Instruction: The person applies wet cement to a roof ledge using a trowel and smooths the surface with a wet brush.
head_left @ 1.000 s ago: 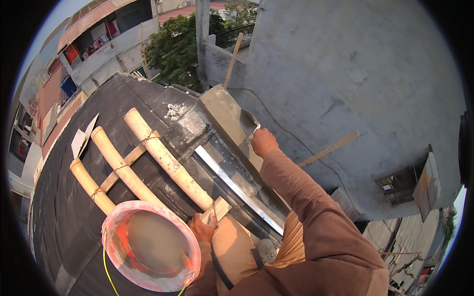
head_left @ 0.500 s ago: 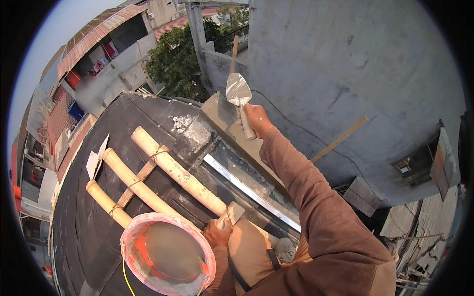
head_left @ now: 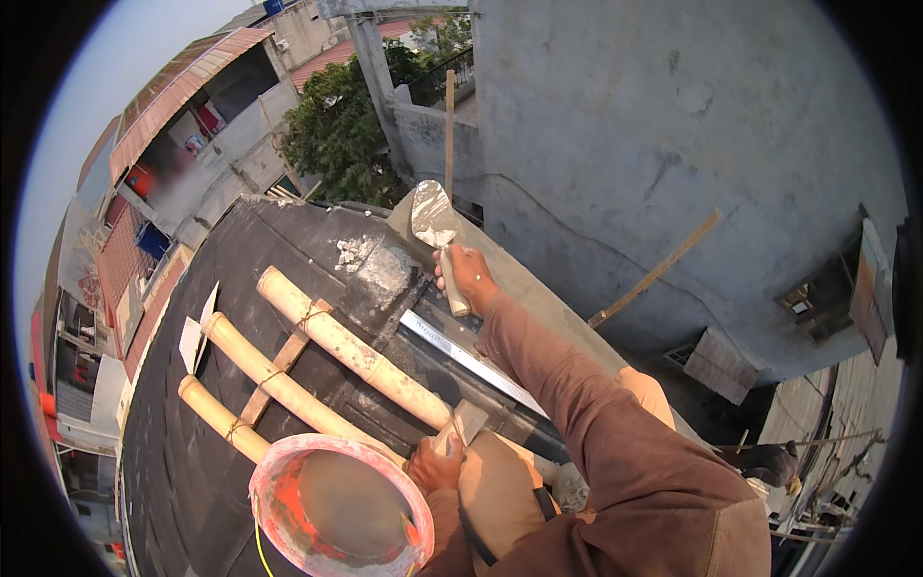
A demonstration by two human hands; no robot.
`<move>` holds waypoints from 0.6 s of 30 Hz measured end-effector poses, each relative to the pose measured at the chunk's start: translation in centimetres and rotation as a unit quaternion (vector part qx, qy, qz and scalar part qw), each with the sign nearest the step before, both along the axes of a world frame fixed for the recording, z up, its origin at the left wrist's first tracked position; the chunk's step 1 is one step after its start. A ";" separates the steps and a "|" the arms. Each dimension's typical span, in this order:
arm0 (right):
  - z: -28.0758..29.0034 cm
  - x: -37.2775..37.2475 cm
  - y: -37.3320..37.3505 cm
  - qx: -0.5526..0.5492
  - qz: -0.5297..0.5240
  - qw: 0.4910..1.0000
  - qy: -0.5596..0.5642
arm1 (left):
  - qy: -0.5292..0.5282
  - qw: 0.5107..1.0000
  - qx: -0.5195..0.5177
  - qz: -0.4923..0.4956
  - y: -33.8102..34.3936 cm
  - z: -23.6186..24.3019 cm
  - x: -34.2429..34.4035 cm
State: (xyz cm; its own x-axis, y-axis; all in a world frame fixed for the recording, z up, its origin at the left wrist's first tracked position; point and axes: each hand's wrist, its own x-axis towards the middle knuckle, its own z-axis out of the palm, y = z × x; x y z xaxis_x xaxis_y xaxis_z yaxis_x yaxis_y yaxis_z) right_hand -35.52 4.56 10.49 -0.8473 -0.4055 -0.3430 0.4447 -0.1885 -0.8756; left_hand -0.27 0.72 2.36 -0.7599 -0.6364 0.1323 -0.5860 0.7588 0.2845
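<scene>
My right hand (head_left: 467, 276) is closed round the wooden handle of a trowel (head_left: 435, 213). The trowel's shiny blade points away from me, above the grey parapet ledge (head_left: 514, 279). At the lower middle, my left hand (head_left: 436, 466) has its fingers curled at the wooden crosspiece (head_left: 468, 423) tied over the bamboo poles. A bucket (head_left: 423, 553) with a pinkish-red rim stands beside my left forearm, holding grey, wet-looking mix. Several thick bamboo poles (head_left: 332, 348) lie side by side on the dark roof.
A silver metal straightedge (head_left: 471, 361) lies along the ledge's foot. Pale rubble (head_left: 356, 252) sits near the roof's far end. Beyond the ledge is a drop, with a tall grey wall (head_left: 654, 125) and a leaning wooden pole (head_left: 663, 264). Houses stand below on the left.
My right hand and the trowel have moved down and left, closer to the ledge. The view has shifted slightly. My left hand stays at the crosspiece.
</scene>
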 end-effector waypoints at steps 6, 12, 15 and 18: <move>-0.5 4.2 -0.2 0.047 0.084 0.995 0.041 | -0.004 1.000 -0.004 0.016 -0.5 -0.6 0.6; -1.6 1.9 2.9 -0.016 -0.063 0.997 -0.045 | -0.013 1.000 -0.008 0.002 0.1 -1.0 0.2; -2.2 5.2 2.3 0.064 0.058 0.996 0.008 | -0.023 1.000 -0.002 0.011 -0.3 -0.9 0.4; -2.3 6.5 2.8 0.004 0.025 1.000 0.003 | -0.025 0.999 -0.014 0.021 -0.2 -0.9 0.6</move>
